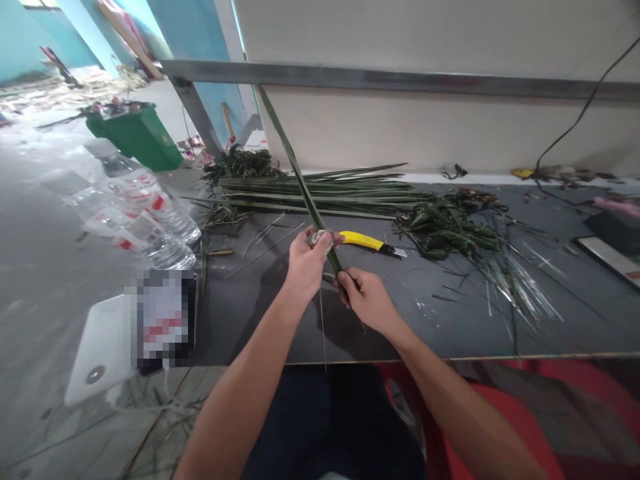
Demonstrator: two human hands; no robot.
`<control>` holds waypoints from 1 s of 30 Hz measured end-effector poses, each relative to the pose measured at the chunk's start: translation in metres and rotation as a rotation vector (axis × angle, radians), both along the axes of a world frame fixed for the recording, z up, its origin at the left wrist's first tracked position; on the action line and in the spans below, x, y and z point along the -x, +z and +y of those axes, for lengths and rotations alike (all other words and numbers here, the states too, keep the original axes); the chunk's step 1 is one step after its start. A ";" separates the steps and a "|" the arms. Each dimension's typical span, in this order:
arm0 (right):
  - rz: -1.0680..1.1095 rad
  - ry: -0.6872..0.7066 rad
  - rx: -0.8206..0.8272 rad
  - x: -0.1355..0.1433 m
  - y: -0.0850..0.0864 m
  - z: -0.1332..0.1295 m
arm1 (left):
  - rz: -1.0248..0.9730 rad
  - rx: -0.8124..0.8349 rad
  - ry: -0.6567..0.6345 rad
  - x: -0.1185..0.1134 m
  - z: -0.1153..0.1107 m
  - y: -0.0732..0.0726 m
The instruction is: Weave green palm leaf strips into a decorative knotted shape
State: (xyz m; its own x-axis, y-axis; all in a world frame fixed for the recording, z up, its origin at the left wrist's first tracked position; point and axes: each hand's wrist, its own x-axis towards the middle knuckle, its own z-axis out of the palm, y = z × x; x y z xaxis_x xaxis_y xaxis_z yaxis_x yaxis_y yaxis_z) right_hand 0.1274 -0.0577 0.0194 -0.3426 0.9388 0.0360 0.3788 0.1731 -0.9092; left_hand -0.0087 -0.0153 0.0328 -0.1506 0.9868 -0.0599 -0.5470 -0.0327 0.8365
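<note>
In the frame's centre, the left hand (306, 257) and, lower, the right hand (367, 297) pinch one long leaf (301, 177). It seems barely begun; the pile (440, 230) at right looks worked, while straight leaves (320, 198) above centre seem still unworked.

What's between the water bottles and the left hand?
In the head view, a short brown stick and some thin strips lie on the dark table between the bottles and left hand.

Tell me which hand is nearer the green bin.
Left. The left hand is over the table, to the right of the green bin; the right hand is farther right and closer to the wearer.
</note>
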 end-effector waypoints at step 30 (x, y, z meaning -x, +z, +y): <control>0.050 0.029 0.119 -0.021 0.003 -0.063 | -0.154 0.205 0.220 0.041 0.066 0.032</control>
